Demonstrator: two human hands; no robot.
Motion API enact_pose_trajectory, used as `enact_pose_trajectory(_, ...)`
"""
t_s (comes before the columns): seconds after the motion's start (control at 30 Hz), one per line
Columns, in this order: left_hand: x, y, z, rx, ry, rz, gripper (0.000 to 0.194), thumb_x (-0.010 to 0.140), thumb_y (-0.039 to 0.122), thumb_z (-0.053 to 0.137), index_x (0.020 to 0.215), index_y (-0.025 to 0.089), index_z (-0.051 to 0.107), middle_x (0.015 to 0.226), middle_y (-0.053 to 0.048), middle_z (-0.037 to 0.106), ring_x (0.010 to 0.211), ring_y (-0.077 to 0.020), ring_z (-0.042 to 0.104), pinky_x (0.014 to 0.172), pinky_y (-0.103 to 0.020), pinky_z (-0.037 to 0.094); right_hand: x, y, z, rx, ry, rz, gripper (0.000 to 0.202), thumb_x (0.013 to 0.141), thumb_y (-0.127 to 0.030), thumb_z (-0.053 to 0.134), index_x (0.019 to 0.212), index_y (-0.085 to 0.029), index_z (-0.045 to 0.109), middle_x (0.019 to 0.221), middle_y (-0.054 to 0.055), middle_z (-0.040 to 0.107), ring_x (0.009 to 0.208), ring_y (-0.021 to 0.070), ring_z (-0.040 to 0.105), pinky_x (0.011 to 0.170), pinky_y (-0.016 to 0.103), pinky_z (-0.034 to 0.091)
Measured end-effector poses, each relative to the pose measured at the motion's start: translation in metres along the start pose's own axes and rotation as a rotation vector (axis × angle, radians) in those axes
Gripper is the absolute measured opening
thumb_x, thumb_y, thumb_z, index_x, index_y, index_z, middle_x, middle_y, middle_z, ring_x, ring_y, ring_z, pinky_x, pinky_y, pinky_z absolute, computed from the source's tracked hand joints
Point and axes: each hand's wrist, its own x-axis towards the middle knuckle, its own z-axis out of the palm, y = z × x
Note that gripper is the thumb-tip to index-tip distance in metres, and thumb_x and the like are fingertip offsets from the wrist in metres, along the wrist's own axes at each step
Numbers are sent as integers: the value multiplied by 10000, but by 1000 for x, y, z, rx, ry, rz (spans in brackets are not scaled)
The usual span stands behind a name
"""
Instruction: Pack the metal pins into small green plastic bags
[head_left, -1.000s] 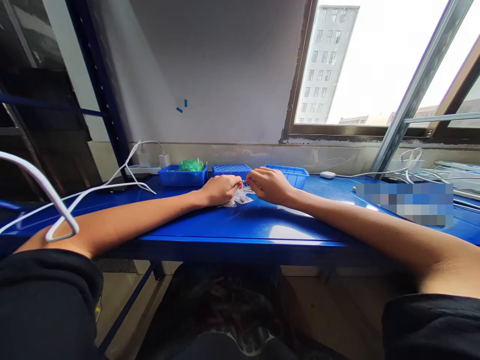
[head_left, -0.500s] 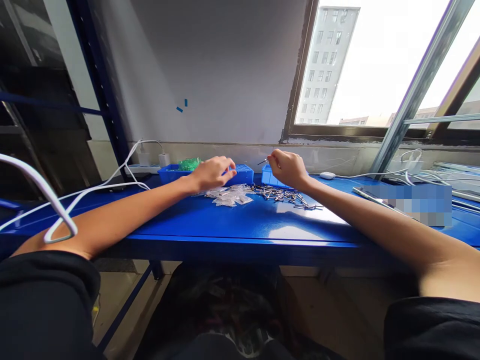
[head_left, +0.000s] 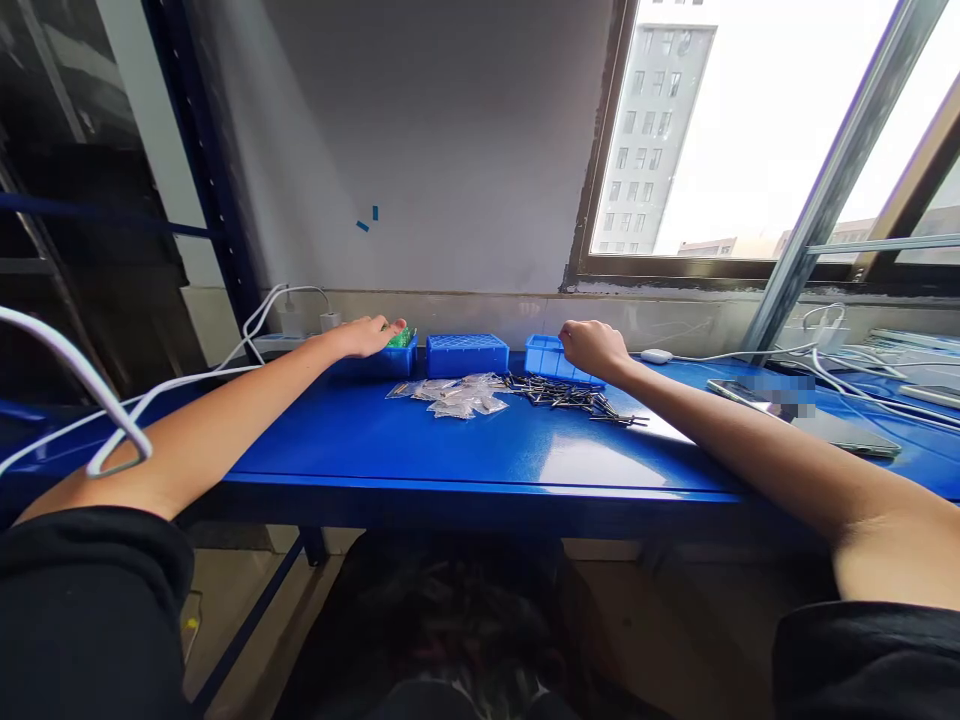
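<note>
My left hand (head_left: pixel 366 337) is over the left blue bin (head_left: pixel 409 360), its fingers stretched toward the green plastic bags (head_left: pixel 403 338) inside. It seems to hold nothing. My right hand (head_left: pixel 595 346) is closed above the right blue bin (head_left: pixel 541 354); whatever is in its fingers is hidden. In front of that bin lies a pile of thin dark metal rods (head_left: pixel 559 392). Small clear plastic packets (head_left: pixel 461 395) are heaped left of the rods. An upturned blue bin (head_left: pixel 466 356) stands between the other two.
White cables (head_left: pixel 180 378) run across the left side and over my left forearm. At the right, a flat device (head_left: pixel 847 432) lies near more cables and a small white puck (head_left: pixel 656 356). A metal post (head_left: pixel 810 180) rises by the window. The blue table's front edge (head_left: pixel 465 487) faces me.
My left hand has moved left, from above the packets to the green bags. My right hand has shifted slightly right and down; the thin rod that showed at its fingers is out of sight.
</note>
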Motion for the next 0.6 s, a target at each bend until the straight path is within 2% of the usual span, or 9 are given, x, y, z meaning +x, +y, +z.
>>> enact_pose_trajectory(0.1,0,-3,1,-33,-18,14,872,822,765,217,1476,193,281,1527,-190,287,1333,-383,391,1032,-504,371,2,-1,1,11,-30,-13,399,916,-296,329,1088,-184,672,1029,156,703,907,306,668,700,376,470)
enact_pose_trajectory(0.23,1,-11,-3,-149,-58,125,936,771,740,386,1504,194,188,1531,-136,316,1367,-293,373,1074,-351,353,-2,-2,3,-5,-45,-57,441,945,-348,272,1045,-175,665,1023,158,699,899,313,667,691,387,474)
enact_pose_trajectory(0.3,0,-17,-7,-208,-82,152,981,728,737,453,1511,221,161,1542,-107,304,1369,-270,374,1064,-312,365,-6,-5,2,-9,-12,-116,430,948,-341,272,1020,-164,657,1027,155,694,930,310,656,700,385,477)
enact_pose_trajectory(0.4,-2,-25,-14,-251,-113,185,1011,643,751,542,1483,264,261,1529,-76,341,1368,-266,371,1069,-302,361,-8,-13,-3,-5,68,-269,367,935,-324,334,1041,-147,637,1057,152,678,1013,300,619,759,386,478)
enact_pose_trajectory(0.47,-3,-29,-19,-257,-156,217,997,608,768,558,1443,262,356,1497,-68,399,1352,-263,390,1071,-289,359,-4,-24,-11,31,63,-387,340,926,-333,381,1086,-155,622,1063,140,674,1025,285,607,798,388,476)
enact_pose_trajectory(0.53,-4,-33,-21,-232,-198,219,995,600,788,547,1425,252,399,1473,-68,435,1335,-270,412,1063,-290,370,7,-38,-20,104,-8,-483,341,919,-355,425,1156,-178,595,1050,117,678,1001,264,613,816,386,480)
enact_pose_trajectory(0.6,-3,-35,-22,-154,-177,166,986,619,805,518,1432,261,398,1464,-65,448,1328,-284,426,1053,-309,386,25,-56,-29,186,-116,-551,418,882,-390,519,1248,-188,544,1091,113,667,1023,261,608,846,392,485)
